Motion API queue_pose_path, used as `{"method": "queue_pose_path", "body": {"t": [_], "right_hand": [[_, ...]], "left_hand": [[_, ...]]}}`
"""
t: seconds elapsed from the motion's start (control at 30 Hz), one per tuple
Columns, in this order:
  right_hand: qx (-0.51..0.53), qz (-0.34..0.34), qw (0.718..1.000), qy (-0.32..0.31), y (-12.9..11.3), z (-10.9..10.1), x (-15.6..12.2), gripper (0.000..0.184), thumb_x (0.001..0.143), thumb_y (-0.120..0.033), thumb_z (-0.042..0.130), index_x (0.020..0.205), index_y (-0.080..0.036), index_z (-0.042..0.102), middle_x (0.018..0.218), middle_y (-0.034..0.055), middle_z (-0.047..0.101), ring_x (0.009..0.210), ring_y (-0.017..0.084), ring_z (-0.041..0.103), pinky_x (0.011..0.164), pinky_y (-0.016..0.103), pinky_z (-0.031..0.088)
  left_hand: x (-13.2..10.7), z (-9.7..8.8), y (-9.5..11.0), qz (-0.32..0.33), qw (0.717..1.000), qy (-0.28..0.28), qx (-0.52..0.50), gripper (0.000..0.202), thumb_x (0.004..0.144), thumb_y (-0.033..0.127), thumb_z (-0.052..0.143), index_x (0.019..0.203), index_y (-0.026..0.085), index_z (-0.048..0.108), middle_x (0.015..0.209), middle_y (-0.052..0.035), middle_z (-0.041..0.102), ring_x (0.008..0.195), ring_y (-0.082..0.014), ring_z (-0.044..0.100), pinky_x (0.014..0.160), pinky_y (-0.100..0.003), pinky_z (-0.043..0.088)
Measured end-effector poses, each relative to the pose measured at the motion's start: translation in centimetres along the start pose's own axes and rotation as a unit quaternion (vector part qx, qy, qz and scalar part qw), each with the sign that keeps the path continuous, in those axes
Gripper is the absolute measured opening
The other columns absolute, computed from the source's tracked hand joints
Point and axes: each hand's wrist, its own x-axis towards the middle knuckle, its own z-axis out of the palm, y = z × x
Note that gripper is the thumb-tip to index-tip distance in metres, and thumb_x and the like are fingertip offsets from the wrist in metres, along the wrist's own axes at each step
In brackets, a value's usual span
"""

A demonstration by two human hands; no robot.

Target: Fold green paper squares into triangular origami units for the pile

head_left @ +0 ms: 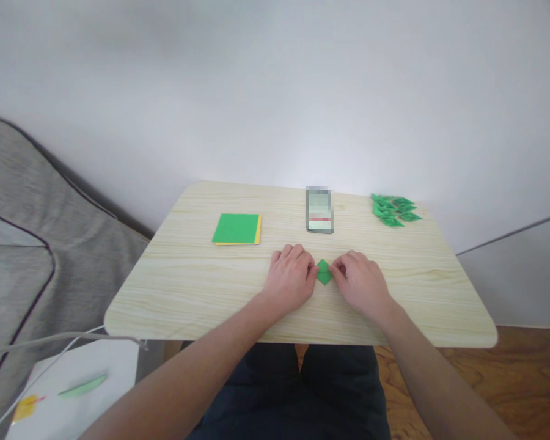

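Observation:
A small piece of folded green paper (323, 273), roughly diamond-shaped with a crease across its middle, lies on the table between my hands. My left hand (292, 275) pinches its left corner, fingers curled. On the opposite corner, my right hand (358, 279) has thumb and forefinger closed in a pinch. Both wrists rest low over the tabletop. Part of each corner is hidden under my fingertips.
A stack of green and yellow paper sheets (236, 228) sits left on the wooden table (187, 293). Behind my hands lies a phone (319, 211), its screen blurred. Several folded green paper pieces (392, 211) are grouped back right. A grey cushioned seat (77, 275) stands at left.

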Motion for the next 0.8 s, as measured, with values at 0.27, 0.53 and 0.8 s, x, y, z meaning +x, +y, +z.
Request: {"method": "queue_pose_path", "body": {"t": [0.27, 0.53, 0.8], "right_hand": [[0.076, 0.028, 0.997, -0.009, 0.9, 0.2, -0.2, 0.008, 0.096, -0.033, 0.065, 0.092, -0.025, 0.066, 0.086, 0.0030, 0.069, 0.086, 0.024, 0.061, 0.074, 0.036, 0.038], [0.133, 0.005, 0.991, 0.013, 1.7, 0.7, -0.8, 0.009, 0.095, -0.028, 0.063, 0.101, -0.028, 0.071, 0.086, 0.0022, 0.068, 0.088, 0.023, 0.060, 0.079, 0.037, 0.040], [0.132, 0.019, 0.990, 0.053, 1.0, 1.3, -1.3, 0.011, 0.094, -0.024, 0.064, 0.099, -0.028, 0.073, 0.087, 0.0030, 0.069, 0.091, 0.025, 0.060, 0.083, 0.040, 0.040]], "left_hand": [[-0.1, -0.1, -0.3, -0.004, 1.000, -0.002, -0.015, 0.004, 0.097, 0.028, 0.061, 0.098, 0.024, 0.061, 0.107, -0.0051, 0.066, 0.106, -0.0266, 0.054, 0.087, -0.045, 0.041], [-0.2, -0.5, -0.6, 0.010, 0.999, -0.004, -0.046, 0.010, 0.098, 0.021, 0.056, 0.098, 0.026, 0.065, 0.106, -0.0044, 0.067, 0.106, -0.0254, 0.055, 0.090, -0.044, 0.042], [-0.5, -0.5, -0.7, 0.001, 0.998, 0.024, -0.057, 0.011, 0.091, 0.030, 0.070, 0.101, 0.026, 0.069, 0.108, -0.0039, 0.068, 0.111, -0.0267, 0.056, 0.094, -0.045, 0.043]]}}
